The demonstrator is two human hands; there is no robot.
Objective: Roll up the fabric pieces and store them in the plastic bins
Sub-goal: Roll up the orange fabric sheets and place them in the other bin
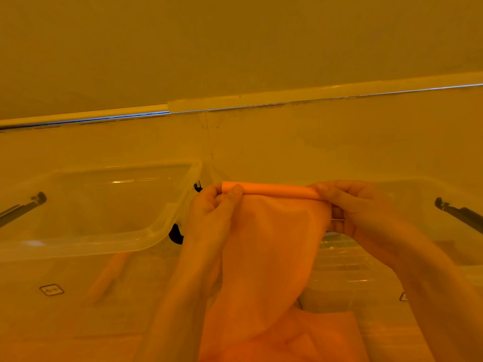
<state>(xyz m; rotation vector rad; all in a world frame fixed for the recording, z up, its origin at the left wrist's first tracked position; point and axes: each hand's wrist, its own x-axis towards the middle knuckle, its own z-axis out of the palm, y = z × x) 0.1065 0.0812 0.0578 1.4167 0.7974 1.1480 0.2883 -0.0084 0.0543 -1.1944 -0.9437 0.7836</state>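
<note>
An orange fabric piece [269,246] hangs in front of me, its top edge wound into a thin roll [271,189]. My left hand [211,207] pinches the roll's left end with thumb and curled fingers. My right hand [347,205] grips the right end, fingers curled over it. The loose part of the cloth drapes down between my forearms. A clear plastic bin [162,218] stands to the left, open on top. Through its front wall an orange roll [107,278] shows faintly. A second clear bin [423,194] stands on the right, partly hidden by my right arm.
More orange fabric [326,338] lies at the bottom, below the hanging cloth. Black latch handles sit on the bins at far left [23,207], at far right [460,212] and between the bins [175,233]. A pale wall with a horizontal rail [235,104] rises behind.
</note>
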